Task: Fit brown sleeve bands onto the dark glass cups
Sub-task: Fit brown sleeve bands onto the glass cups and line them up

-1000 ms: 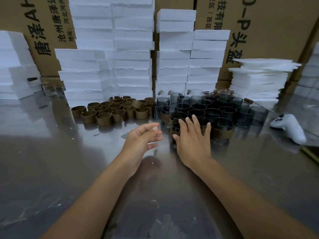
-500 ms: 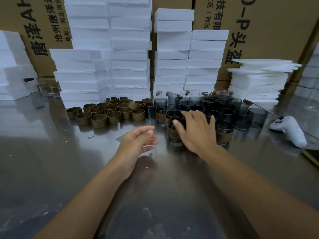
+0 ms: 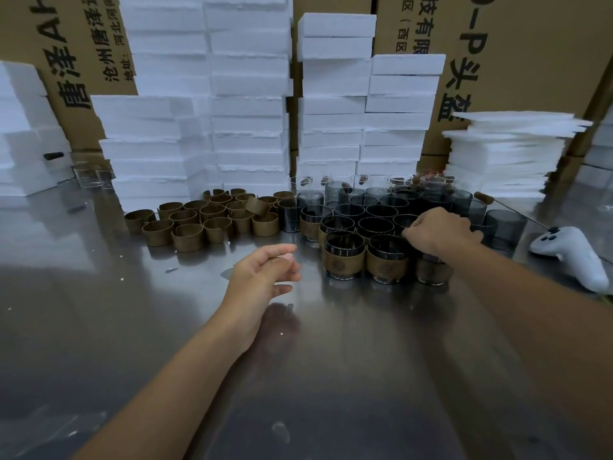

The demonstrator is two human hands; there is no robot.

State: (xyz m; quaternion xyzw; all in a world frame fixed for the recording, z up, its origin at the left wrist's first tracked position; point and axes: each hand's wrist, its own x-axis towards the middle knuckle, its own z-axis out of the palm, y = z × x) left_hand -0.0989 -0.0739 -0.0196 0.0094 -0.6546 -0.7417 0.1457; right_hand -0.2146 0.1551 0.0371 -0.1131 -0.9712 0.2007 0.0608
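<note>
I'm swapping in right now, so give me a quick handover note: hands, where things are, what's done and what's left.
Left hand: loosely open over the metal table, holding nothing.
Right hand: reaching over the front cups; whether it grips one cannot be told.
Loose brown sleeve bands: clustered left of the cups.
Done: front rows of banded cups nearest you.
Left: the bare dark glass cups behind them and one at far right.
</note>
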